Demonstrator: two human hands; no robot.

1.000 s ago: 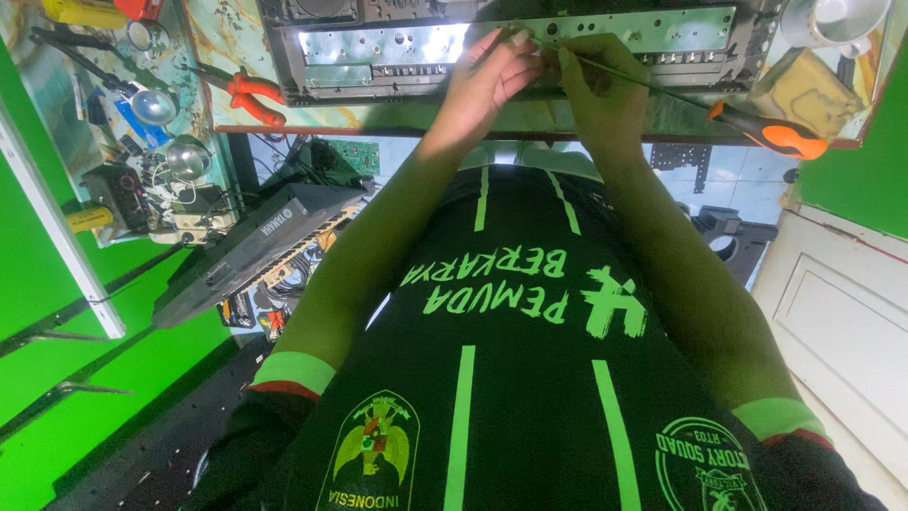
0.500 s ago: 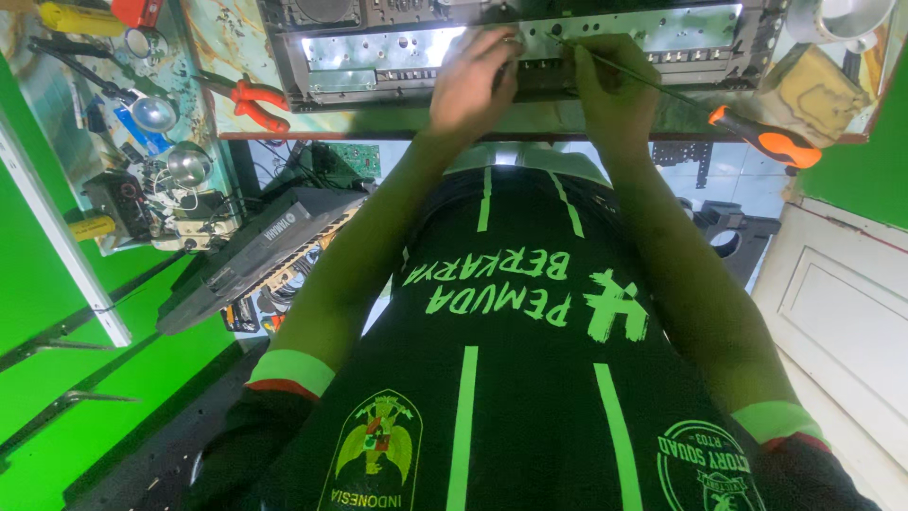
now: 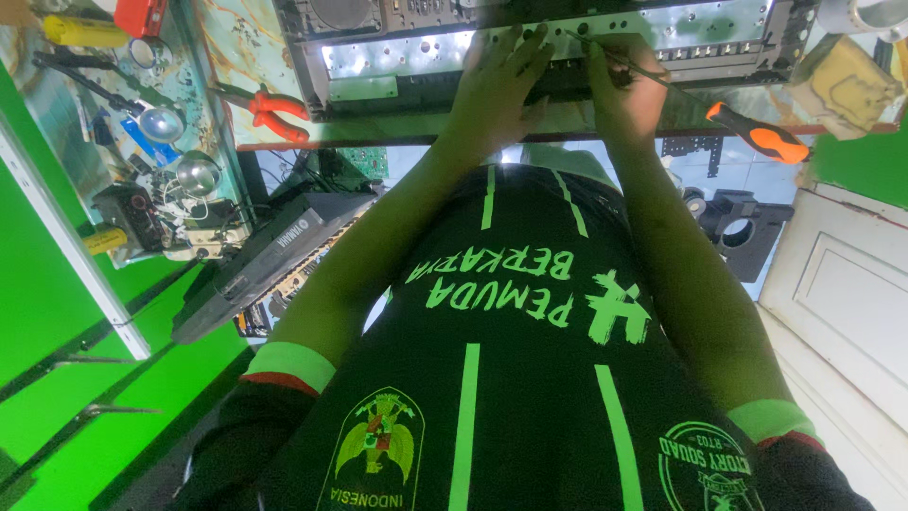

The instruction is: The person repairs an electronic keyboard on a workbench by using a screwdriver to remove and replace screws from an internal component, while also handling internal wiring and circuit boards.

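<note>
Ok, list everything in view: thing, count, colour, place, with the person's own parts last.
metal chassis: one, silver and dark, opened on the bench at top centre
screwdriver: one, orange and black handle, right of the chassis, shaft running to the right hand
pliers: one, red handles, on the bench left of the chassis
yellow block: one, top right of the bench
black keyboard: one, leaning below the bench at left
small parts pile: several, mixed colours, far left of the bench
left hand: one, spread on the chassis edge
right hand: one, fingers closed on the screwdriver shaft
</note>
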